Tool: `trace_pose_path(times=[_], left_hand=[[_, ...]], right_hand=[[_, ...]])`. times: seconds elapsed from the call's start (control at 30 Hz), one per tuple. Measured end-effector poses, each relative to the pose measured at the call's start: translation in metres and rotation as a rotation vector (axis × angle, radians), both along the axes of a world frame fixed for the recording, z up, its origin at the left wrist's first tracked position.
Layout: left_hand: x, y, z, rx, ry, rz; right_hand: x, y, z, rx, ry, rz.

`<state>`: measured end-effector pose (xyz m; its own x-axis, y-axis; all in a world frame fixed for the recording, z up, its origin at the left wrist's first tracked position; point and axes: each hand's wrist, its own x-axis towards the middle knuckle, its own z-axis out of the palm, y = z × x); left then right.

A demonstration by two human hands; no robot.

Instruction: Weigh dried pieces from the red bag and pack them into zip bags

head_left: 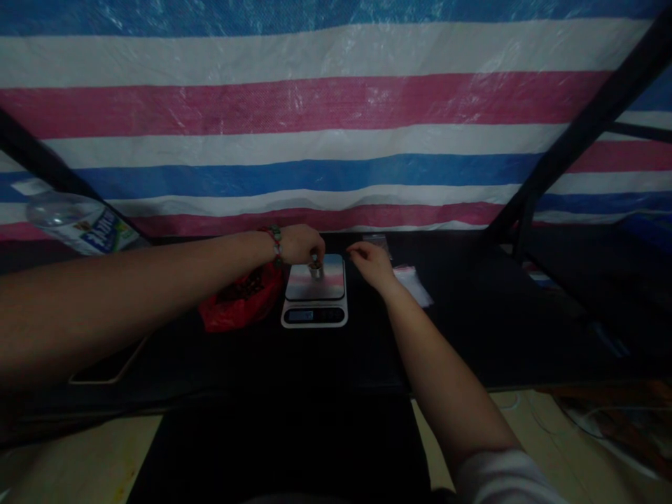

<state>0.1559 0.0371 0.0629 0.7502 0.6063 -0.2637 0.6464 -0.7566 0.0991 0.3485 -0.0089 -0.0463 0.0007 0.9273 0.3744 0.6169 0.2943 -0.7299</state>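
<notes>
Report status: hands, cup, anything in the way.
Left hand at cup; right hand beside scale, hold unclear. Cup on scale. Red bag close on scale's left.

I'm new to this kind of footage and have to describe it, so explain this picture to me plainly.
There is no machine here: you see a person's two bare hands through a camera worn on the head, looking forward and down. On the black table stands a white scale. The left hand has its fingertips at a small metal cup over the scale's plate; the dim light hides how firmly it holds it. The right hand is beside the scale, and whether it holds anything is unclear. A red bag sits left of the scale; a white packet lies to its right.
</notes>
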Motion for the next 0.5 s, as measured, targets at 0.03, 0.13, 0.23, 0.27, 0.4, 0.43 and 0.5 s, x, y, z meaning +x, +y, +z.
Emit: trace_pose_path(times=[0.03, 0.13, 0.23, 0.27, 0.4, 0.43, 0.5], left_hand=[[-0.002, -0.001, 0.005, 0.019, -0.010, 0.020], [-0.019, -0.005, 0.021, 0.086, -0.037, 0.110], [-0.052, -0.011, 0.026, 0.076, 0.003, 0.204], [-0.065, -0.013, 0.023, 0.012, 0.059, 0.218], [-0.113, -0.018, -0.007, -0.306, 0.288, 0.239], [-0.122, -0.019, -0.015, -0.280, 0.288, 0.249], [-0.133, -0.022, -0.028, -0.218, 0.244, 0.214]], right_hand=[[0.000, 0.000, 0.000, 0.002, -0.001, -0.003], [0.000, -0.001, 0.000, 0.006, -0.003, -0.017], [0.001, 0.000, 0.000, -0.004, 0.000, -0.023], [0.001, 0.000, -0.001, -0.003, 0.001, -0.024], [0.002, 0.002, -0.005, 0.025, -0.001, -0.037], [0.002, 0.002, -0.006, 0.027, 0.000, -0.035], [0.002, 0.002, -0.008, 0.024, 0.004, -0.026]])
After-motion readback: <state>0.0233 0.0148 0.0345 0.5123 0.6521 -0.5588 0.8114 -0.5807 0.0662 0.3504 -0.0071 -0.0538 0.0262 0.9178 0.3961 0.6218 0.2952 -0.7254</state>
